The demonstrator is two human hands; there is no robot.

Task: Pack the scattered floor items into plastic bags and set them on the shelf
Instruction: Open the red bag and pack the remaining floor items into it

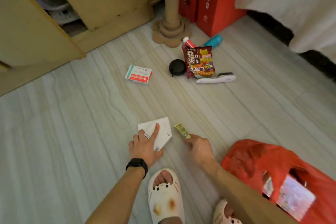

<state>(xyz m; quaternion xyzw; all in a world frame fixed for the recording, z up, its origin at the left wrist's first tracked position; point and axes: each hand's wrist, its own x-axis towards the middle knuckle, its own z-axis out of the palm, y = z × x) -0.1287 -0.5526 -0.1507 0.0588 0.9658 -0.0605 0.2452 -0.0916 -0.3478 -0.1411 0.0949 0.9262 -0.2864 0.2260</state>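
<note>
Since there is only the head view, I read everything from there. My left hand (145,148) grips a flat white box (164,132) low over the floor (72,142). The index finger lies straight along its top, the thumb is at its near edge, and the other fingers are curled at its left corner. The box looks like thin, smooth card, light and stiff. I judge that a hold across the narrow width suits it, and that squeezing the middle could dent it.

Just to the right of that box, my right hand (200,149) pinches the near end of a small green snack bar (182,131), with the rest of the bar pointing away from the fingers. Its wrapper looks crinkly and slick and the bar thin, so it is probably brittle. Taking it at mid-length would be safer than levering it by the tip.

Right of the right forearm sits the red plastic bag (254,160), a soft, crumpled film with something shiny showing through it. Its mouth may need holding open.

Well ahead of both hands lie the other scattered things:
- Beyond the left hand is a medicine carton (139,74), boxy and light.
- Beyond the right hand is a noodle packet (199,62), puffy, glossy and easily crushed.
- Touching the packet's left edge is a round black pouch (176,67).
- At the packet's near end is a white brush (216,78) of hard plastic.
- Farther off are a teal bottle (213,41) and a red-and-white tube (188,42).
</note>
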